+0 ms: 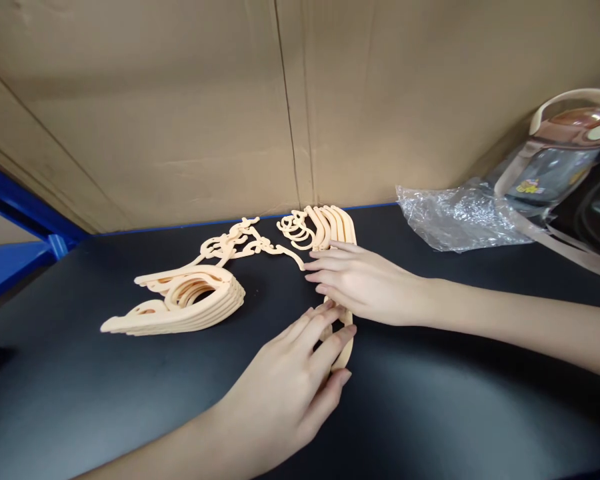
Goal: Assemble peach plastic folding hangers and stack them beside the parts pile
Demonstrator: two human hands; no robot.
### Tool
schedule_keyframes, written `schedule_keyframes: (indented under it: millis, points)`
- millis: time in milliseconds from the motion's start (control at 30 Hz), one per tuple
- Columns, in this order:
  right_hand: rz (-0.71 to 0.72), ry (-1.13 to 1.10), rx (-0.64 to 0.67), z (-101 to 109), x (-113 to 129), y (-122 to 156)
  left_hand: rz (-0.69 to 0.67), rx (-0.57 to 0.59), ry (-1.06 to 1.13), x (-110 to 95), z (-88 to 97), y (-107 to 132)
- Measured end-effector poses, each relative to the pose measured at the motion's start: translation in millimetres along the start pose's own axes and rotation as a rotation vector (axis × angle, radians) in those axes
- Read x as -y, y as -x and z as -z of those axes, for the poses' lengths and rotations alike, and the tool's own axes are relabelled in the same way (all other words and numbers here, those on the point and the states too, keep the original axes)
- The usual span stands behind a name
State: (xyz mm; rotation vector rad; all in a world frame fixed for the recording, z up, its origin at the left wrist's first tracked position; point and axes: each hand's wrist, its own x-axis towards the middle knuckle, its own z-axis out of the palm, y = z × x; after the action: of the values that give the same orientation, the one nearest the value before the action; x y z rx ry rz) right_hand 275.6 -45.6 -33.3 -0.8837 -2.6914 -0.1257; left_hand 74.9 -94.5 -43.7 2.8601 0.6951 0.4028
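Two stacks of cream plastic hangers lie on a black table (130,393). The left stack (190,303) lies fanned out, its hooks pointing toward the back. The right stack (330,230) runs from the cardboard wall toward me, partly hidden under both hands. My right hand (365,287) lies on top of this stack, fingers stretched flat and pointing left. My left hand (290,387) rests against the stack's near end (344,357), fingers extended and loosely curved along the hangers' edge. Neither hand lifts anything.
A cardboard wall (205,113) closes the back of the table. A crumpled clear plastic bag (455,217) lies at the back right, next to a brown-lidded bottle with a beige strap (560,160). Blue shelf framing (15,247) stands at the left.
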Motion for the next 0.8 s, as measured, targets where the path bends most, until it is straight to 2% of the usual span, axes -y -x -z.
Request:
schedule_keyframes:
  millis: [233, 500, 700, 800]
  points:
    - [-0.005, 0.066, -0.008, -29.5, -8.7, -50.2, -0.015, -0.015, 0.034, 2.3, -1.6, 1.5]
    - [0.045, 0.022, -0.023, -34.1, -15.9, -79.9, -0.009, 0.034, 0.062, 1.0, 3.8, 1.3]
    - [-0.070, -0.015, -0.023, -37.9, -13.1, -96.6, 0.001, 0.043, 0.063, 1.3, 3.6, 0.7]
    - [-0.042, -0.029, -0.013, -48.5, -15.5, -109.3, -0.003, 0.032, 0.067, 0.8, 3.2, 1.4]
